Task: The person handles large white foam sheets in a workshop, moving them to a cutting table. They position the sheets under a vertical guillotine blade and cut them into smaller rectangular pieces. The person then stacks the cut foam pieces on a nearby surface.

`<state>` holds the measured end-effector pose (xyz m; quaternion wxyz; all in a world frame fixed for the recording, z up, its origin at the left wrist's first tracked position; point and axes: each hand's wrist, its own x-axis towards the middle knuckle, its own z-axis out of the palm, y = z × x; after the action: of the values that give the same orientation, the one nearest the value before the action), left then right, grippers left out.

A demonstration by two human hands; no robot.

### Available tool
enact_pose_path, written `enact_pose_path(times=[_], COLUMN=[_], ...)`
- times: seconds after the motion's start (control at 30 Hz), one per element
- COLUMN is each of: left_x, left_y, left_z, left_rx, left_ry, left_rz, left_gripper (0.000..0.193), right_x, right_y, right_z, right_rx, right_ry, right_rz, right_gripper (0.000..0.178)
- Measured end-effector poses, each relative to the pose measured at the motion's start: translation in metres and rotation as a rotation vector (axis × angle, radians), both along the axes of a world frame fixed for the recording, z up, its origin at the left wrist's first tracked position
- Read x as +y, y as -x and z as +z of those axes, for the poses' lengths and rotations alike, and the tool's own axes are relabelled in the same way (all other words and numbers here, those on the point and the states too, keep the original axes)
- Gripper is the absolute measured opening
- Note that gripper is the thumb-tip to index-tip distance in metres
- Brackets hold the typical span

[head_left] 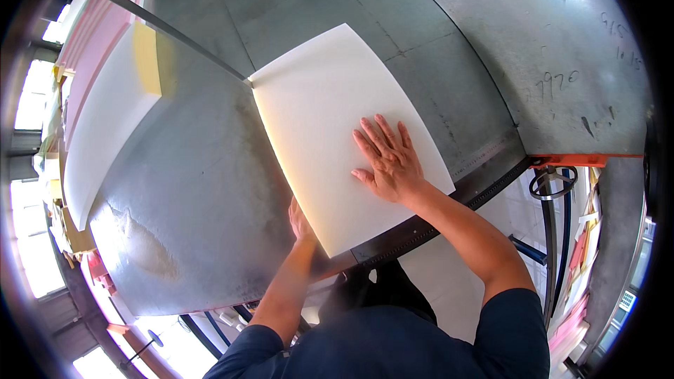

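A white rectangular foam block [323, 112] lies on the grey metal table [203, 189] in front of me, its left side tinted yellow. My right hand [392, 158] rests flat on its top face, fingers spread. Low against the block's left side is my left hand [300, 220]; the block hides part of its fingers, so its grip does not show. At the block's far left corner, a thin metal bar [175, 34] reaches down from the upper left and meets the foam or ends right beside it.
A larger white and yellow foam slab [109, 119] stands on the table's left, with pink foam sheets [102, 35] behind it. A raised metal surface [562, 63] with pen marks is at right. Below its orange edge sits a handwheel [553, 182]. A dark slotted rail [421, 231] runs along the near edge.
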<state>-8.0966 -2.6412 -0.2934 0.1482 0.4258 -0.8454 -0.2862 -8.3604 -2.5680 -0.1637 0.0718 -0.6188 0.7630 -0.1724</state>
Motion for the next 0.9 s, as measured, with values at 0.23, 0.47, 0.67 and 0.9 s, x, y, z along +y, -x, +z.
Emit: enact_pose_path(times=[0.23,0.47,0.67,0.9], left_x=[0.005,0.002,0.006,0.001], left_y=[-0.001,-0.017,-0.007,-0.019], left_z=[-0.007,-0.033,-0.016,-0.041], left_rx=[-0.06,-0.065,-0.001,0.02], left_ry=[-0.088,0.07,0.104,0.205], left_rz=[0.11,0.03,0.036,-0.012], left_gripper=[0.041,0.04,0.041,0.041], right_x=[0.001,0.002,0.004,0.006], right_y=[-0.002,-0.003,-0.006,-0.007], right_z=[-0.001,-0.002,-0.005,-0.009], right_rx=[0.006,0.062,0.083,0.118], right_ry=[0.024,0.024,0.058,0.034], right_rz=[0.003,0.001,-0.012,-0.014], right_gripper=[0.067,0.066,0.065,0.065])
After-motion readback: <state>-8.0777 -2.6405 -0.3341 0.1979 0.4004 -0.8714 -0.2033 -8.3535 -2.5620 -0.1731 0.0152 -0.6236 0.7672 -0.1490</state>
